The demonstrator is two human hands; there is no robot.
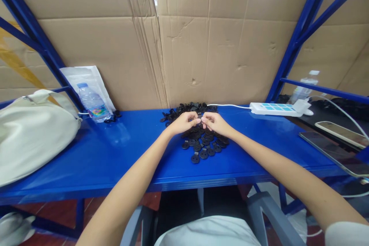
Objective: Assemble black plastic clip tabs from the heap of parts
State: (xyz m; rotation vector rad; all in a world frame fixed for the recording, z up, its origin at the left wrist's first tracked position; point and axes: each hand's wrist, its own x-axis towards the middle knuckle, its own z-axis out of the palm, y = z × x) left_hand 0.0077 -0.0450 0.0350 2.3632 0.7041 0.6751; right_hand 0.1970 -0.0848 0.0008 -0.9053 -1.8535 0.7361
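Note:
My left hand (186, 122) and my right hand (213, 121) meet above a pile of small black parts on the blue table. Both have thumb and fingers pinched together. Between the fingertips is a small black part (199, 116), mostly covered by the fingers. Nearer to me lie several round black discs with short tabs (203, 153), spread out below the hands. Behind the hands is a heap of loose black pieces (191, 107), against the cardboard. What each fingertip touches is too small to make out fully.
A cream bag (34, 134) lies at the left, beside a water bottle (93, 103) and a white pouch (99, 80). At the right are a white power strip (275, 109) with a cable and two phones (337, 152). Cardboard (230, 54) stands behind the blue table (121, 165).

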